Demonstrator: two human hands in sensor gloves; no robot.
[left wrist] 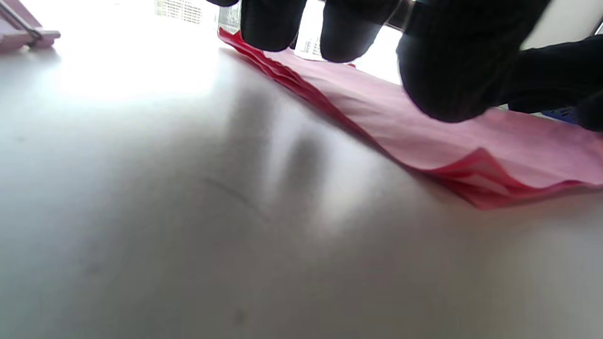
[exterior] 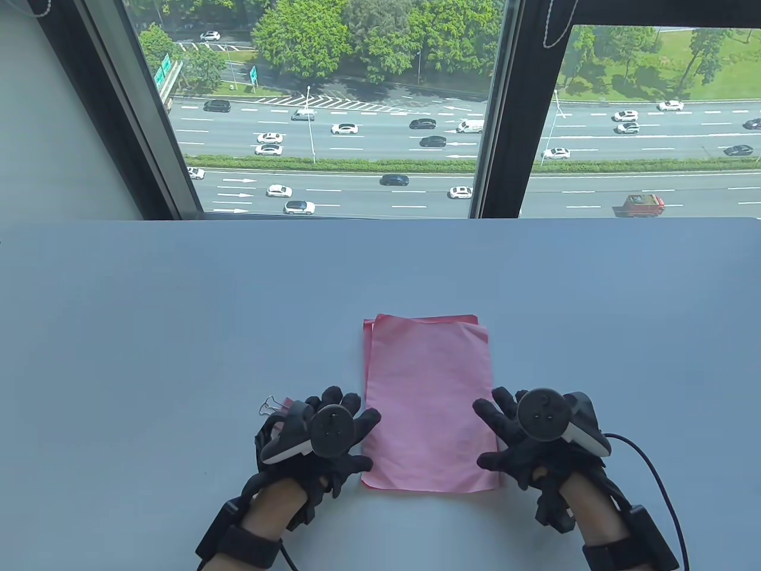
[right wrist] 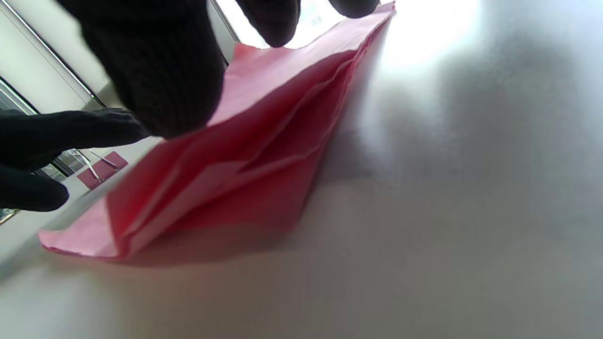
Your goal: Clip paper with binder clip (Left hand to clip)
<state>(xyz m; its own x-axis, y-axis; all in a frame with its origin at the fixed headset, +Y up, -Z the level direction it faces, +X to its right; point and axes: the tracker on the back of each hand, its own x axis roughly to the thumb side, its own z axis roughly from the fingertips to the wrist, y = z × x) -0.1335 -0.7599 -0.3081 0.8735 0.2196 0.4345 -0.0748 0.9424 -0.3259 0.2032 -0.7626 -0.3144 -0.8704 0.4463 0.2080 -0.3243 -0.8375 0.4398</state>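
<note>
A stack of pink paper sheets (exterior: pixel 428 404) lies flat on the table, slightly fanned at its corners. It also shows in the left wrist view (left wrist: pixel 424 141) and the right wrist view (right wrist: pixel 245 165). A pink binder clip (exterior: pixel 276 406) with wire handles lies left of the paper, partly hidden behind my left hand; it also shows in the wrist views (left wrist: pixel 23 33) (right wrist: pixel 101 169). My left hand (exterior: pixel 351 419) is open at the paper's left edge, its fingers (left wrist: pixel 447 70) spread above it and holding nothing. My right hand (exterior: pixel 499 428) is open at the right edge, its fingers (right wrist: pixel 160 70) over the sheets.
The grey-white table (exterior: pixel 178 333) runs back to a window (exterior: pixel 333 119) along its far edge. A cable (exterior: pixel 660 476) trails from my right wrist at the bottom right.
</note>
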